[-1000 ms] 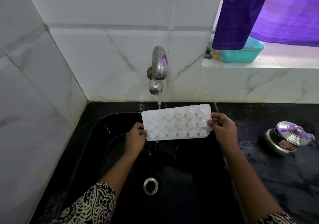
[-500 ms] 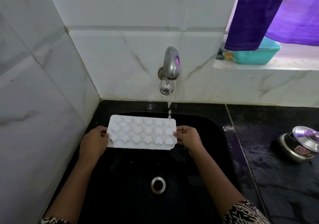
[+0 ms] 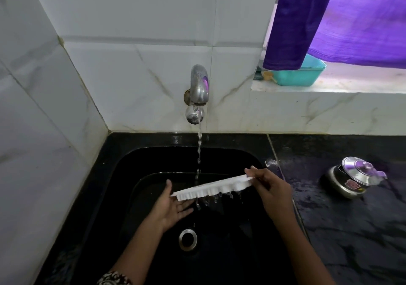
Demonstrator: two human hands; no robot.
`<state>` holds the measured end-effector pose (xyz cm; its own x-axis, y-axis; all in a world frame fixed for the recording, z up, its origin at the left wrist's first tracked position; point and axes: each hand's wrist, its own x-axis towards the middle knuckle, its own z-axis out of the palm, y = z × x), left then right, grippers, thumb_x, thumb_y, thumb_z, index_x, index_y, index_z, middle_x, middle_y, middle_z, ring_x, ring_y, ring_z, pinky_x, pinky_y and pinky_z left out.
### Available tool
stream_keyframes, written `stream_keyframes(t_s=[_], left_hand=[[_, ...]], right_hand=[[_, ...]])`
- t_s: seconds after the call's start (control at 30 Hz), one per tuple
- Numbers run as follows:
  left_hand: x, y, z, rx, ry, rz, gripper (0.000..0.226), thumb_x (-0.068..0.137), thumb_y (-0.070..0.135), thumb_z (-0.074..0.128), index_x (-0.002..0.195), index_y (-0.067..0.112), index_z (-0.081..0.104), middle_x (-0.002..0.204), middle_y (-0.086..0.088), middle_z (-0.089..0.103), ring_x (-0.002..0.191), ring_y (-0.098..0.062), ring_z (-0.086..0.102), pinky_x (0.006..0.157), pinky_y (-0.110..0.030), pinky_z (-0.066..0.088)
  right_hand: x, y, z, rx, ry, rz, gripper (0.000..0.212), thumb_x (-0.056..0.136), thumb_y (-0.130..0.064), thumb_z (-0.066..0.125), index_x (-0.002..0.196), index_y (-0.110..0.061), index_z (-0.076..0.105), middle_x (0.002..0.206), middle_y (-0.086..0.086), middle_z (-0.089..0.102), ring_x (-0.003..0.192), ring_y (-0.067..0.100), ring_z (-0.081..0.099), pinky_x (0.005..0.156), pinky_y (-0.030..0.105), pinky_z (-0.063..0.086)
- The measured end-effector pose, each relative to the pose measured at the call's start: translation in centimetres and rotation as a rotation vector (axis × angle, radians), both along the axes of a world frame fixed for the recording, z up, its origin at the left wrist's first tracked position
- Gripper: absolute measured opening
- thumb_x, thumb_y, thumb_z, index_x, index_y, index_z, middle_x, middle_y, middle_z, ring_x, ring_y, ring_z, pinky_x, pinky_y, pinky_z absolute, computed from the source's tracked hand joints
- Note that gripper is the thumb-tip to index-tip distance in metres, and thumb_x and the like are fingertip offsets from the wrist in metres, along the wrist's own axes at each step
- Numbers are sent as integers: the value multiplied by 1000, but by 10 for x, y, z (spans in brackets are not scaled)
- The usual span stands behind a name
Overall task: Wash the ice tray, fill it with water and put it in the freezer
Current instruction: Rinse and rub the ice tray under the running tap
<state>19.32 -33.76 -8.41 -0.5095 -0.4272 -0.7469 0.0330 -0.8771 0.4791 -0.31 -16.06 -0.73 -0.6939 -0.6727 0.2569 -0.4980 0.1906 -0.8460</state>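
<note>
The white ice tray is seen nearly edge-on over the black sink, tilted with its right end higher, and water drips from its cells. My right hand pinches the tray's right end. My left hand lies palm up with straight fingers under the tray's left end, thumb raised beside it. A thin stream runs from the steel tap down onto the tray.
The sink drain sits below the hands. On the wet black counter to the right stands a steel pot with a lid. A teal tub and a purple cloth are at the window ledge. White tiled walls close the left and back.
The tray was held flat by both ends with its cells facing me; now it is tipped on edge and shedding water. My left hand has let go and opened beneath it.
</note>
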Motion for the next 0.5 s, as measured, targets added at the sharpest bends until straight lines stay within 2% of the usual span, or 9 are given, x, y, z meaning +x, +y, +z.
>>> stream_keyframes(t_s=[0.07,0.13,0.2,0.27,0.3,0.37,0.4,0.5], left_hand=[[-22,5,1,-33,20,78,40,98,26,49,123,-5,54,86,-17,71,85,-27,65,66,-37,58],[-36,7,3,-61,91,103,33,97,6,46,129,-1,52,87,-15,71,77,-25,69,55,-31,58],[-44,5,4,-102,174,99,36,97,2,43,132,9,51,101,-14,71,85,-26,70,59,-31,59],[-49,3,6,-149,230,121,39,97,1,44,132,14,51,113,-14,66,92,-26,69,63,-33,59],[-49,2,9,-175,248,144,39,96,0,43,131,16,52,114,-13,66,91,-25,70,64,-34,59],[-45,-6,16,-247,268,194,37,96,-3,42,124,18,55,112,-10,66,87,-21,71,62,-32,59],[-40,-11,20,-295,276,213,37,95,-4,42,122,18,55,112,-10,66,87,-19,72,62,-31,58],[-17,-30,35,-462,243,267,41,93,-7,44,125,16,52,114,-8,65,89,-18,70,66,-30,59]], right_hand=[[-4,11,-7,-81,-114,-40,29,84,6,63,84,-22,71,120,-14,65,119,1,55,96,20,45],[-6,19,-16,-185,-339,-163,26,85,8,59,82,-15,71,128,-2,61,120,7,55,99,28,46],[-7,22,-19,-324,-604,-265,21,90,3,55,92,-10,71,119,6,67,108,14,64,90,32,53],[-7,20,-21,-441,-844,-287,22,94,-2,50,109,-7,65,99,2,74,89,13,70,72,26,58],[-8,18,-23,-466,-892,-279,24,95,-3,49,115,-8,61,96,0,74,87,11,70,70,23,58],[-10,10,-31,-479,-890,-239,34,89,-7,57,121,-15,55,105,-2,72,97,10,68,78,23,56],[-10,3,-35,-461,-874,-216,38,86,-5,59,122,-17,53,112,-2,69,101,9,66,82,23,55],[-2,-27,-45,-357,-869,-155,41,89,11,50,122,-14,52,121,5,62,102,9,64,85,24,54]])
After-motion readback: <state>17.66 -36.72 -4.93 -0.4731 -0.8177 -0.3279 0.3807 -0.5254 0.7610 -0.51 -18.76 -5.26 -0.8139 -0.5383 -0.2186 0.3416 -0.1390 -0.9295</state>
